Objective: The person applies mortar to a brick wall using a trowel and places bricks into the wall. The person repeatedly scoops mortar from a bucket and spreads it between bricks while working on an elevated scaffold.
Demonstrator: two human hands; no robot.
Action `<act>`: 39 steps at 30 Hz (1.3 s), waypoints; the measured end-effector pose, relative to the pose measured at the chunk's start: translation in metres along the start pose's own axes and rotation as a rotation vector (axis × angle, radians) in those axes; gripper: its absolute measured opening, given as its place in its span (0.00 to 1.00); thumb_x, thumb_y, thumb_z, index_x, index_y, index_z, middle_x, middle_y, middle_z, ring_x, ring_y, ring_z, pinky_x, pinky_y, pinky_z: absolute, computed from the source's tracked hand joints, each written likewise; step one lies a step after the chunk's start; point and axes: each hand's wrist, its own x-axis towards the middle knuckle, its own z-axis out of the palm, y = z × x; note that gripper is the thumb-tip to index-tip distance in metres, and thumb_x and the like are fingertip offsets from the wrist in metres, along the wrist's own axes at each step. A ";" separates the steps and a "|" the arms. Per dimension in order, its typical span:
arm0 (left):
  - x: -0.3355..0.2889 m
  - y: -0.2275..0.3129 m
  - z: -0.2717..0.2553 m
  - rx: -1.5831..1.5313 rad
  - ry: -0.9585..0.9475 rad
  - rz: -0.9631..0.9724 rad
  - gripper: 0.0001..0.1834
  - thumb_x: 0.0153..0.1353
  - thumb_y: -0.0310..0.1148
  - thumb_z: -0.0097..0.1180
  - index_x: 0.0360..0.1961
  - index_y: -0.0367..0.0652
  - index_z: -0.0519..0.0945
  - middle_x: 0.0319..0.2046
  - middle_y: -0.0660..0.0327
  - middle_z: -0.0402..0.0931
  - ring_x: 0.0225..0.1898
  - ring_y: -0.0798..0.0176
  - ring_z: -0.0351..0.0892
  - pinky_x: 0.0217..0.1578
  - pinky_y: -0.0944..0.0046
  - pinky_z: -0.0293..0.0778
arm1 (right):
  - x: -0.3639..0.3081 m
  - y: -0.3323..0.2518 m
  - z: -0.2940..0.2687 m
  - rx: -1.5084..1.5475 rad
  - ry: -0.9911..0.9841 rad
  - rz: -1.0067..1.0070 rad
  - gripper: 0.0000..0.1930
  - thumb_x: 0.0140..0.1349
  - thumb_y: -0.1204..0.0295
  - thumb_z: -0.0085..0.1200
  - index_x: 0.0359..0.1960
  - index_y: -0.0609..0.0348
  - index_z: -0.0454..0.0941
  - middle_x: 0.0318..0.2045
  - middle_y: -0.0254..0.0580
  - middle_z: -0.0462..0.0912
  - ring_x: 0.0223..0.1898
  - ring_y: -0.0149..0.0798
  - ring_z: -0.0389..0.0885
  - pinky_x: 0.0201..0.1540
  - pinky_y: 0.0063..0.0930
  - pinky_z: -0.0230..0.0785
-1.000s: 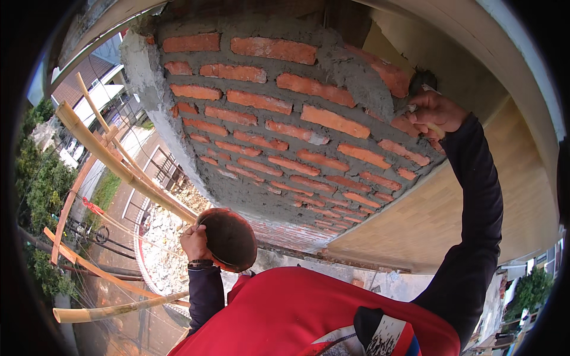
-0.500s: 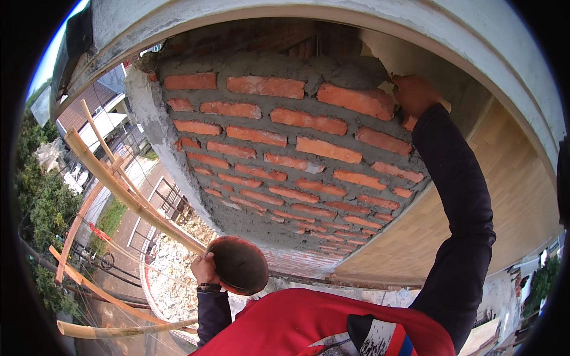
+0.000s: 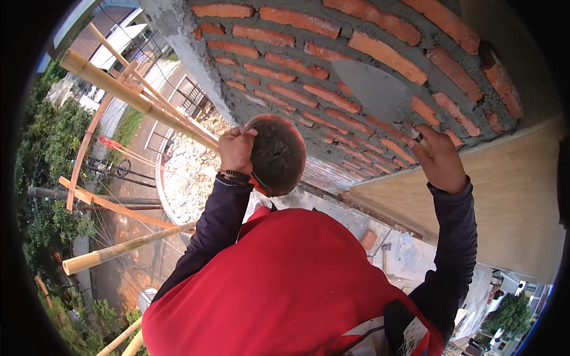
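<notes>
Coming down the brick wall (image 3: 387, 57) in the head view, the right hand (image 3: 442, 159) at three o'clock grips a trowel (image 3: 375, 89) toward one, apparently shifting the work lower; at ten, the left hand (image 3: 236, 152) clasps a bucket (image 3: 297, 142) at twelve.

We see an outdoor building site, raised above the ground. At one o'clock stands a wall of orange bricks (image 3: 332, 97) with rough grey mortar joints, a trowel (image 3: 380, 89) against it; near the centre is a bucket (image 3: 295, 169) holding grey mortar. Bamboo poles (image 3: 119, 92) jut out at ten o'clock, and below them, toward nine, we look down on pale rubble (image 3: 187, 157). A tiled roof (image 3: 107, 21) between ten and eleven suggests a built-up neighbourhood.
</notes>
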 end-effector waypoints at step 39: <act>-0.022 0.043 0.058 0.007 -0.352 0.048 0.08 0.51 0.16 0.48 0.26 0.33 0.81 0.16 0.73 0.66 0.17 0.81 0.55 0.20 0.75 0.48 | -0.038 -0.049 0.225 0.145 -0.009 0.208 0.13 0.62 0.67 0.53 0.44 0.60 0.78 0.32 0.50 0.82 0.34 0.56 0.81 0.37 0.48 0.73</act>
